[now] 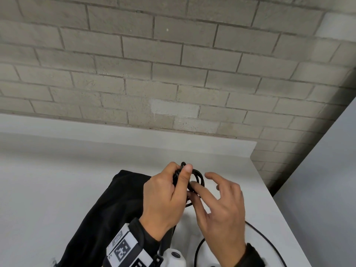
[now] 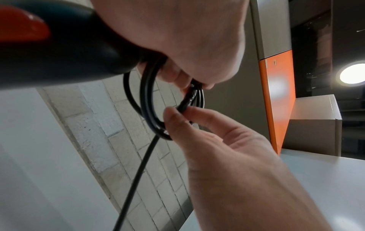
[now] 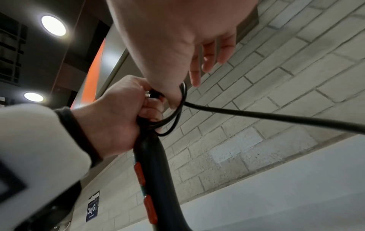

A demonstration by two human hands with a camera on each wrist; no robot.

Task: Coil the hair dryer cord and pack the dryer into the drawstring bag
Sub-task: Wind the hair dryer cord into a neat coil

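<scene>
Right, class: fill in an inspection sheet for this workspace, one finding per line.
Surface: white table, against a brick wall.
Job's things: black bag flat on the table; hair dryer, black with orange buttons.
Clutter: nothing seen.
Hands: left hand grips the coiled cord; right hand pinches a loop.
Cables: loose cord trails over the table.
Surroundings: orange panel, ceiling lights.
</scene>
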